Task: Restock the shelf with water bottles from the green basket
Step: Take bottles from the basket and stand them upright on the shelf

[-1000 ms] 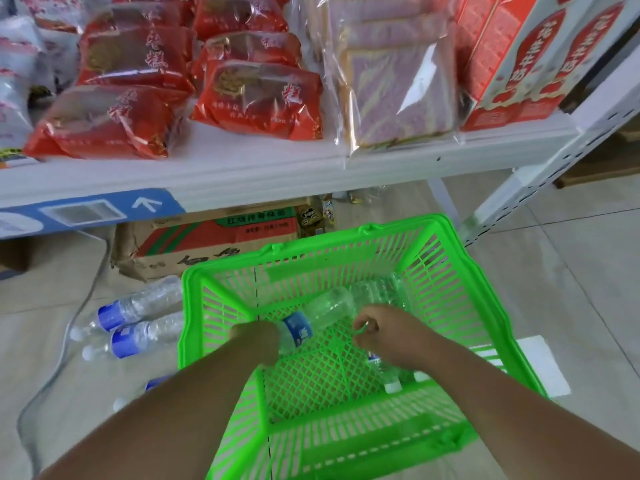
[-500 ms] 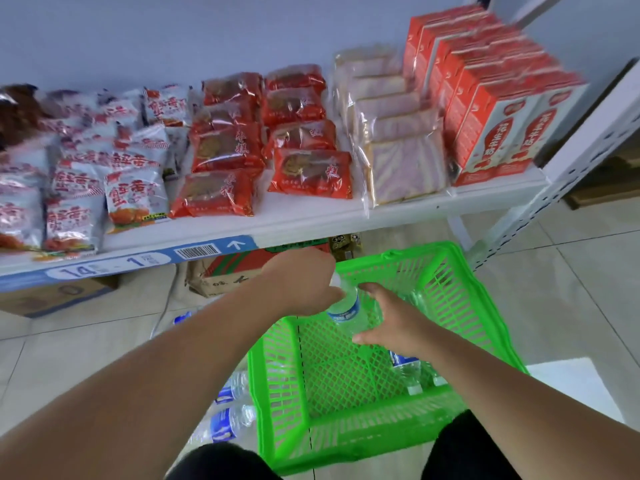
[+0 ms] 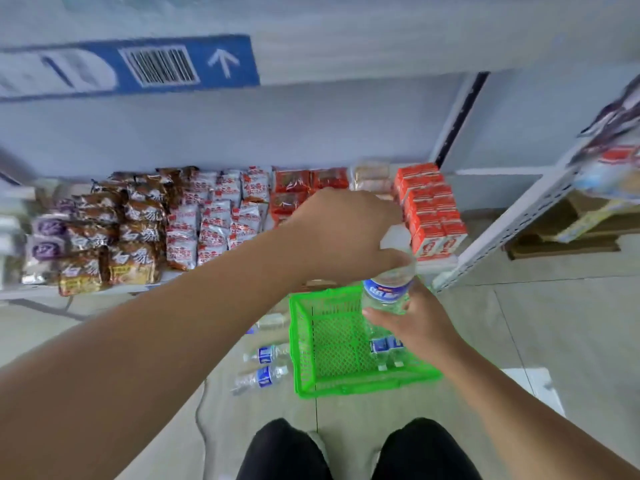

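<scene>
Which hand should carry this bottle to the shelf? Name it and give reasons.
Left, probably. The left hand grips the water bottle at its top, raised near the shelf; the right hand holds only its lower end, low over the green basket.

Both bare forearms are held stretched forward, the left one slanting in from the near left, the right one from the near right. The left hand [image 3: 346, 237] is held farther and higher, knuckles turned up, with its fingers curled down over the top of a water bottle [image 3: 388, 292]. The right hand [image 3: 419, 327] is set just nearer and lower, and the bottle's lower part is gripped by its fingers. Two black-clad knees [image 3: 284, 448] are seen at the near edge.
</scene>
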